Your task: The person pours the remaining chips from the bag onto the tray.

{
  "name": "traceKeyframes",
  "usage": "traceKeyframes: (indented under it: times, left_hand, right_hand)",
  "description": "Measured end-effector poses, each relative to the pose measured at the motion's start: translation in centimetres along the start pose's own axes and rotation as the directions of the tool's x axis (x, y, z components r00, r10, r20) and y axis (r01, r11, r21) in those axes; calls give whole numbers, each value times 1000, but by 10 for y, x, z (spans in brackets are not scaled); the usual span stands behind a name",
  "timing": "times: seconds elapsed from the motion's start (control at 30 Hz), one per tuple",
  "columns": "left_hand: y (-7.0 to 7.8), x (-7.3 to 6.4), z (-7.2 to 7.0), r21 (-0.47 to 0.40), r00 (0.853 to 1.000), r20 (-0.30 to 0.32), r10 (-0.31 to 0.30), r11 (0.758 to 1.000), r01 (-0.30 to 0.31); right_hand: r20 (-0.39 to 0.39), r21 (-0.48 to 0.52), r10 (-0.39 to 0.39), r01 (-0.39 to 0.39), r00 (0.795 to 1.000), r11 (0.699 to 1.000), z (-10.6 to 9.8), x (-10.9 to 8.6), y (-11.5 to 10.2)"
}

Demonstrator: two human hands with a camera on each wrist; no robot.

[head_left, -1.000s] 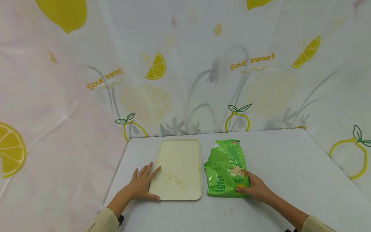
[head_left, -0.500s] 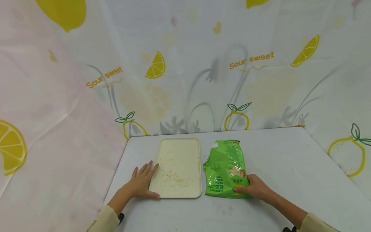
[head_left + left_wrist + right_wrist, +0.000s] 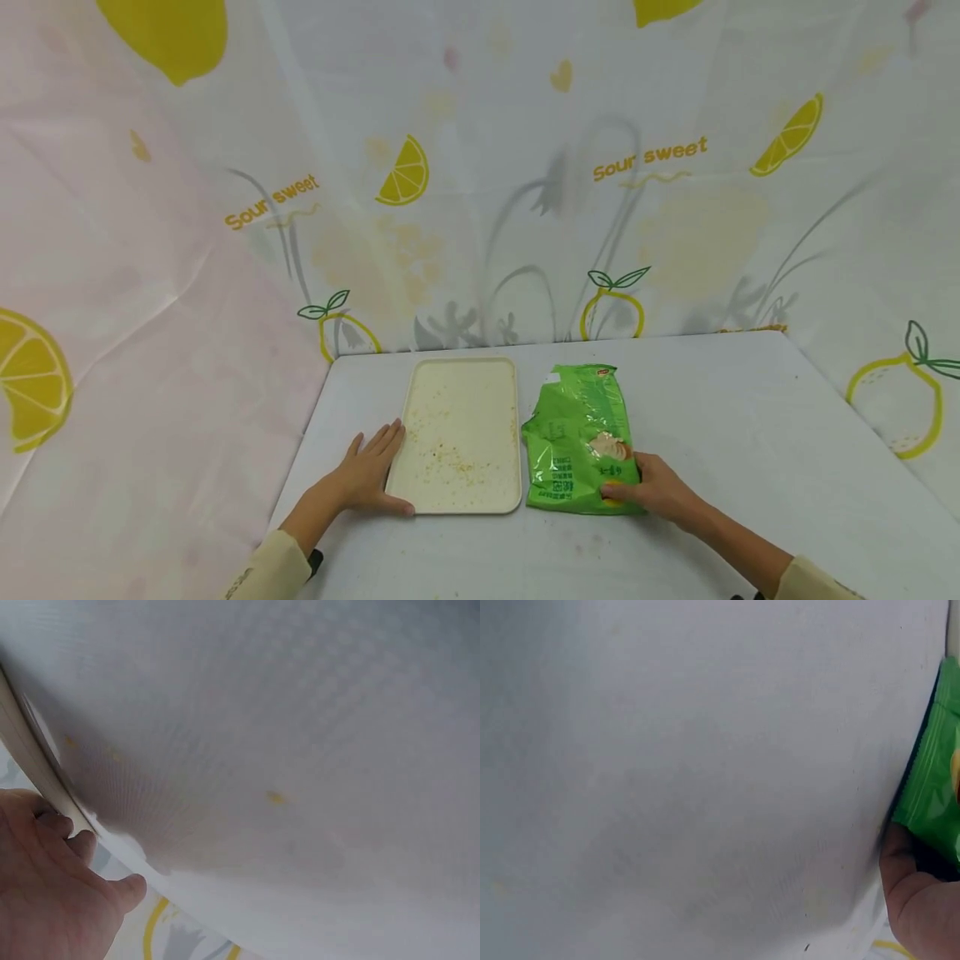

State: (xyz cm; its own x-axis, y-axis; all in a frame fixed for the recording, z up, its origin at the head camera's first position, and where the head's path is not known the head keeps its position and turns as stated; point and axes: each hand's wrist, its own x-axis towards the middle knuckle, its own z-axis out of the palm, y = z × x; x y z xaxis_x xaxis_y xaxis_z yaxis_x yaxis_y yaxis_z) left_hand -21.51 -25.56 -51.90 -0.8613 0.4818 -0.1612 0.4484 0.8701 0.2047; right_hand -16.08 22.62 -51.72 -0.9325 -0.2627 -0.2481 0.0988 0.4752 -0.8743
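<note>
Two “Sour sweet” prints show behind the tray. At its left edge the left hand lies straight-fingered; to its right, the right hand pinches the green bag, lettering seemingly illegible, serrated edge clear only at right wrist.

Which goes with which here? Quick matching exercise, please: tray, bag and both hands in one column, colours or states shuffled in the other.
Column one:
1. tray
2. right hand
3. bag
4. left hand

Column two:
A. holding the bag by its near right corner
B. cream-coloured, with crumbs scattered on it
C. fingers outstretched at the tray's edge
D. shiny green and crinkled

Pairs: 1-B, 2-A, 3-D, 4-C
</note>
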Motion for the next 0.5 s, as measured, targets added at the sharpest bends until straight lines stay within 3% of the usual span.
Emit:
traceKeyframes:
  times: [0.2,0.33,0.4,0.5]
  left_hand:
    - [-2,1,1,-38,1000,14,19,999,-19]
    - [-2,0,3,-66,999,43,13,998,-10]
    - [-2,0,4,-61,999,47,7,998,-5]
    - [-1,2,3,-60,999,40,3,998,0]
  right_hand:
    - [4,2,-4,4,1000,1000,4,0,-2]
    - [-24,-102,-80,77,996,992,5,-2,-4]
    - [-85,-186,-134,116,987,976,5,-3,-6]
    - [-177,-285,-230,174,957,942,4,-3,-11]
